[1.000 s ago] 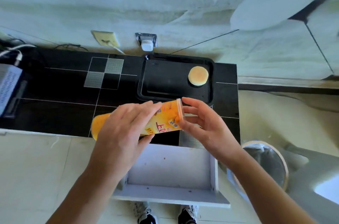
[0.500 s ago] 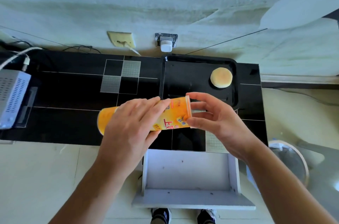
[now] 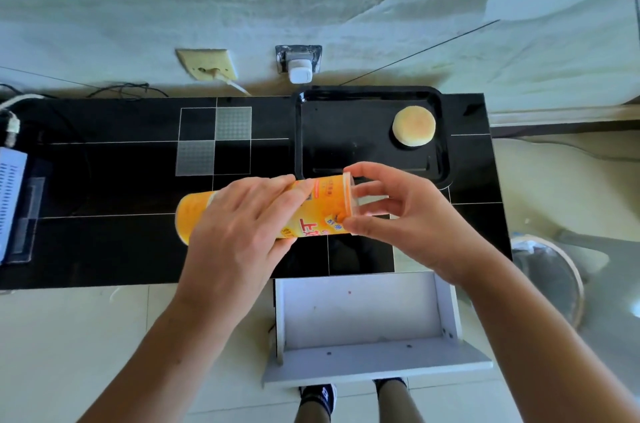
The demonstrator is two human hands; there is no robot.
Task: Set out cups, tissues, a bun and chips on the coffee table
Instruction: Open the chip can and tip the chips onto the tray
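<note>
An orange chips can (image 3: 322,208) lies sideways in the air over the black coffee table (image 3: 104,187). My left hand (image 3: 239,235) is wrapped around the can's middle. The fingers of my right hand (image 3: 398,214) pinch the clear lid (image 3: 353,195) at the can's right end. A round pale bun (image 3: 413,126) sits in the far right corner of a black tray (image 3: 346,131) on the table. No cups or tissues are in sight.
An open, empty white drawer (image 3: 367,315) sticks out below the table's front edge, above my shoes. A white box with cables (image 3: 10,187) lies at the table's left end. A wall socket with a plug (image 3: 299,67) is behind the tray. A round bin (image 3: 550,277) stands at right.
The view has shifted, so the table and tray sit further right in the frame. Both hands keep the can; it has tilted slightly and my right fingers have closed more around the lid.
</note>
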